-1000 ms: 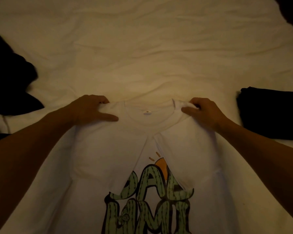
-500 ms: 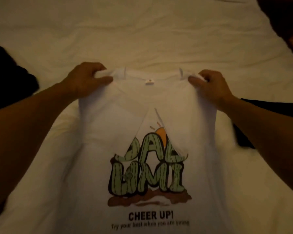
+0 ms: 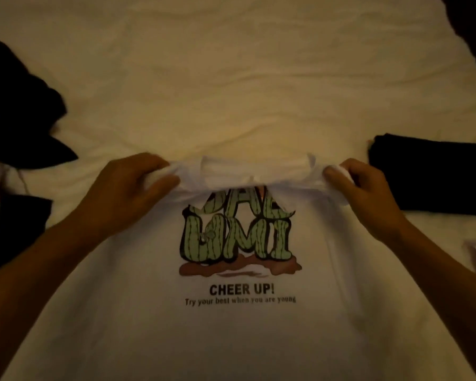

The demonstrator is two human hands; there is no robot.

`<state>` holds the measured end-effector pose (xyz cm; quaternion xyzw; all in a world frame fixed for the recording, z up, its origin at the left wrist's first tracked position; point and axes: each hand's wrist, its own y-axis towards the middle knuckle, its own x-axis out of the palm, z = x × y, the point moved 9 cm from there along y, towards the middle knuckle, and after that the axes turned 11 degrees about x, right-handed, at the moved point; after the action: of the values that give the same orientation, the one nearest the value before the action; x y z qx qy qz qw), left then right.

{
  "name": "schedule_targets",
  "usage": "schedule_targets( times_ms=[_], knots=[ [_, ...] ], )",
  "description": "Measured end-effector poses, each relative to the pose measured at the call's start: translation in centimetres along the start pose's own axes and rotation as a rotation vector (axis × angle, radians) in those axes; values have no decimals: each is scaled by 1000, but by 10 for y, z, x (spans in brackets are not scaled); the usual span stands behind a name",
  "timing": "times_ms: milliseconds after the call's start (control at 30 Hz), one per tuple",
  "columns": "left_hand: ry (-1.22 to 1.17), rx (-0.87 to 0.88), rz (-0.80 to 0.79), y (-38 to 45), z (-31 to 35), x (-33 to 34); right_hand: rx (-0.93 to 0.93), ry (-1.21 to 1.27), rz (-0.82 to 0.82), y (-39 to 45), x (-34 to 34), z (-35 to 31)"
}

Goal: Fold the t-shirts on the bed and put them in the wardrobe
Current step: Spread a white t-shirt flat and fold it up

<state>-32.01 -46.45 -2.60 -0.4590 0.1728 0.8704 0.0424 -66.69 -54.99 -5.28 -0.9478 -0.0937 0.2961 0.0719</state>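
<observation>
Since half a second ago the collar end of the white cotton t-shirt with a green cactus-letter print [image 3: 239,339] has come down toward the person, and its top edge now bunches over the upper row of letters, hiding it. The left hand [image 3: 127,193] pinches the bunched cloth at one shoulder, fingers curled round it. The right hand [image 3: 360,188] grips the other shoulder the same way. The shirt lies print-up on the cream wrinkled bedsheet [image 3: 231,78]. A folded black garment [image 3: 429,180] rests on the sheet just beside the right hand. A crumpled black garment [image 3: 17,111] lies to the left.
</observation>
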Motion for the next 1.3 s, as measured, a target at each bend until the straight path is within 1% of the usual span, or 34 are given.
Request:
schedule_targets(
  times_ms=[100, 200, 333, 400, 467, 533, 567, 633, 667, 700, 733, 767, 800, 833, 867, 900, 933, 967, 1000, 1067, 1200, 1300],
  knots=[
    [81, 48, -121, -48, 4, 34, 26, -73, -116, -34, 17, 32],
    [159, 123, -194, -84, 7, 62, 38, -192, -154, -57, 28, 75],
    [268, 108, -122, -105, 11, 72, -138, -438, -98, -78, 42, 96],
    [280, 68, -82, -118, 12, 69, -244, -567, -43, -89, 46, 92],
    [266, 20, -48, -129, 14, 64, -361, -670, -22, -102, 53, 80],
    [257, -4, -63, -136, 22, 69, -440, -726, -38, -113, 63, 69],
    [257, -4, -95, -138, 26, 74, -468, -731, -59, -118, 69, 66],
    [234, -14, -135, -141, 32, 82, -498, -724, -131, -122, 81, 66],
    [188, -48, -97, -143, 33, 79, -490, -693, -167, -121, 84, 66],
    [125, -116, -16, -144, 30, 72, -452, -620, -180, -117, 81, 65],
    [75, -206, 88, -145, 25, 61, -386, -508, -140, -110, 71, 62],
    [61, -306, 195, -145, 18, 47, -280, -375, -47, -99, 54, 60],
    [61, -412, 287, -142, 9, 35, -156, -253, 89, -86, 32, 60],
    [46, -533, 366, -140, -4, 25, -20, -166, 228, -73, 11, 65],
    [4, -660, 417, -137, -19, 20, 132, -117, 318, -59, -4, 75],
    [-54, -772, 442, -132, -34, 19, 288, -77, 335, -46, -11, 86],
    [-110, -859, 444, -124, -46, 20, 425, -25, 296, -34, -11, 98],
    [-152, -921, 423, -115, -55, 22, 517, 15, 236, -23, -6, 106],
    [-174, -959, 390, -105, -60, 25, 564, 25, 182, -15, 0, 109],
    [-158, -991, 337, -89, -65, 30, 576, 12, 124, -5, 12, 110],
    [-107, -956, 328, -69, -77, 33, 500, 44, 212, 6, 18, 106],
    [-214, -981, 396, -72, -93, 34, 498, 88, 252, 11, 16, 107]
  ],
)
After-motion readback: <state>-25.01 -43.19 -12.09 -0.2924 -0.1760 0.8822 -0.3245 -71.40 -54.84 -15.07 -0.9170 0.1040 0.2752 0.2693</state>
